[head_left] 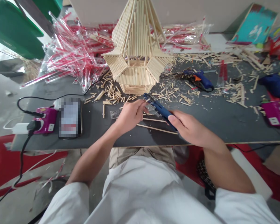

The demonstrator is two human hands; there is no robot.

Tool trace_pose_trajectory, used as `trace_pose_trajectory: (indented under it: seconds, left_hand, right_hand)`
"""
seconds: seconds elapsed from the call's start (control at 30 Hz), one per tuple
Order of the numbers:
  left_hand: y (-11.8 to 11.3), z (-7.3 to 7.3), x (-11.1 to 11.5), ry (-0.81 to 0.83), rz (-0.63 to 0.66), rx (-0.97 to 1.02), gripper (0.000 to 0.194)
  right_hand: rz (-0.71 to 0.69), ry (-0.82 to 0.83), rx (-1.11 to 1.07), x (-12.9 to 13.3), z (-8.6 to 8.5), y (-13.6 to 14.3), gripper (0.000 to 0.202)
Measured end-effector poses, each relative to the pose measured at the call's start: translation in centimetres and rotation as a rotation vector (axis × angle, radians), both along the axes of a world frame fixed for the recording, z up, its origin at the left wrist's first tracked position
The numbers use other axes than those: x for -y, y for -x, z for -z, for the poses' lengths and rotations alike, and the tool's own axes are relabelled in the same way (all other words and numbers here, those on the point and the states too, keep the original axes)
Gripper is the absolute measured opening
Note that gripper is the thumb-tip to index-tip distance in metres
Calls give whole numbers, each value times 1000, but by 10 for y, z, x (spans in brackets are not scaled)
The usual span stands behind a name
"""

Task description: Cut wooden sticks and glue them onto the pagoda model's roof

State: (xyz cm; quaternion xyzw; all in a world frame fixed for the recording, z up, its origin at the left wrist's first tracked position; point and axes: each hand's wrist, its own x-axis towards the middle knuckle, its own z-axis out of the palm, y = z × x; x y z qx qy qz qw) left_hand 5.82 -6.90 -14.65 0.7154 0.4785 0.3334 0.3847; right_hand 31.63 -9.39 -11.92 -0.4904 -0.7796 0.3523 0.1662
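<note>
My right hand (191, 128) is wrapped round blue-handled pliers (162, 111), their jaws pointing away from me and to the left. The fingers of my left hand (130, 114) are pinched together on a thin wooden stick (147, 100), whose end shows right beside the jaws. Whether the jaws bite on it I cannot tell. Below the pliers, a longer wooden stick (157, 129) lies on the dark table (212, 124), with another just behind it. Directly beyond my hands stands a tiered lantern-like model (134, 76) built of wooden sticks.
Clear wrappers with red strips (77, 53) are heaped at the back left. Short stick offcuts (113, 91) surround the model. A blue glue gun (202, 80) lies to the right. At left are a phone (70, 118), a purple power socket (45, 119) and black cables.
</note>
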Motion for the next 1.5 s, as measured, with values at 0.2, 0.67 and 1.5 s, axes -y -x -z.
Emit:
trace_pose_trajectory:
  seconds: [0.2,0.67,1.5]
  left_hand:
    - [0,0,0,36,-4,17,28]
    - [-2,1,2,-5,6,-36,31]
    - [-1,9,-1,-8,24,7,20]
  right_hand:
    - [3,6,-25,-1,1,7,37]
    - [14,2,-22,1,4,11,37]
    - [95,39,108,2,6,22,52]
